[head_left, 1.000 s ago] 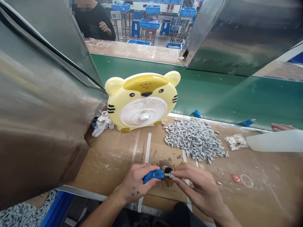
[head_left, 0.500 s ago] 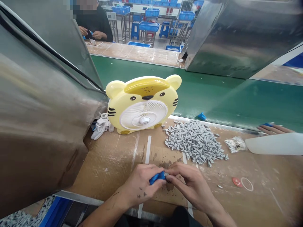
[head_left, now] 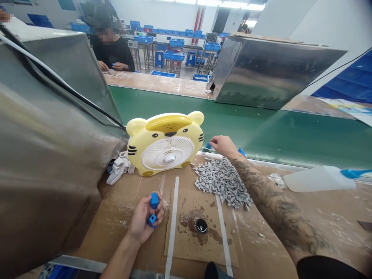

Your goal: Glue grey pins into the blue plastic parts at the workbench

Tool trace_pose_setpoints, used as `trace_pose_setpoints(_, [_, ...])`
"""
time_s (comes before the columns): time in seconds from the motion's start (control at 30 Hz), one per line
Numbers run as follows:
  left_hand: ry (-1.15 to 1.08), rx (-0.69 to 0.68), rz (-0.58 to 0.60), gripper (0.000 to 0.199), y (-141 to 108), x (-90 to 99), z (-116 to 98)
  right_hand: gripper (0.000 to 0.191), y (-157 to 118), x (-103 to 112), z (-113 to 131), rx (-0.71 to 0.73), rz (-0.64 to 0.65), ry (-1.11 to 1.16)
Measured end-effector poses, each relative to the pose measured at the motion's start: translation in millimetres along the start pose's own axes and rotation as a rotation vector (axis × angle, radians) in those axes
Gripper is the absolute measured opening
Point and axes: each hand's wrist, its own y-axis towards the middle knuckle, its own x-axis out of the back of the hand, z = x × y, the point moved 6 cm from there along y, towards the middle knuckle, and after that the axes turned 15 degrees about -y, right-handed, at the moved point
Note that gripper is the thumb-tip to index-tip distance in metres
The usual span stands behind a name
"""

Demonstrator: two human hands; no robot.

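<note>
Left hand point(head_left: 140, 221) cradles two blue blocks point(head_left: 154, 200); right hand point(head_left: 224, 146) pinches blue piece point(head_left: 208, 146) by tabletop's point(head_left: 334, 209) far edge. Light pinch, curled left fingers should serve best.

smooth blue plastic pieces point(head_left: 154, 200), glossy fan point(head_left: 167, 133)

One head camera looks forward and down over the worktop point(head_left: 110, 221), from near, facing the fan point(head_left: 167, 153).

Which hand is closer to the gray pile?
Right. The right hand is just past the far edge of the gray pile; the left hand is farther off, to its left.
</note>
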Motion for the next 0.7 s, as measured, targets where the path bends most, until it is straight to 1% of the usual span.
trace_pose_setpoints(0.07, [0.126, -0.051, -0.025, 0.044, -5, 4.3, 0, 0.021, 12, -9, -6, 0.011, 0.037, -0.036])
trace_pose_setpoints(0.17, [0.260, -0.186, -0.044, 0.050, -7, 12.7, -9, 0.026, 8, -12, -11, 0.034, 0.042, -0.065])
trace_pose_setpoints(0.23, [0.252, -0.223, -0.053, 0.049, -5, 18.5, -14, 0.024, -3, -14, -6, 0.094, 0.065, -0.057])
trace_pose_setpoints(0.33, [0.205, -0.217, -0.054, 0.054, -1, 21.2, -13, 0.019, -19, -27, 14, 0.229, 0.159, -0.019])
trace_pose_setpoints(0.43, [0.231, -0.222, 0.007, 0.057, 0, 11.7, -6, 0.016, -26, -35, 29, 0.269, 0.197, 0.015])
trace_pose_setpoints(0.5, [0.322, -0.266, 0.096, 0.054, -5, -0.6, -2, 0.013, -30, -32, 32, 0.256, 0.175, 0.060])
trace_pose_setpoints(0.57, [0.476, -0.304, 0.192, 0.048, -11, -13.9, 2, 0.018, -41, -22, 32, 0.235, 0.140, 0.134])
trace_pose_setpoints(0.63, [0.660, -0.349, 0.251, 0.041, -17, -24.8, 5, 0.022, -63, -10, 32, 0.219, 0.121, 0.219])
trace_pose_setpoints(0.7, [0.822, -0.433, 0.273, 0.036, -23, -33.7, 4, 0.026, -98, -1, 36, 0.217, 0.136, 0.341])
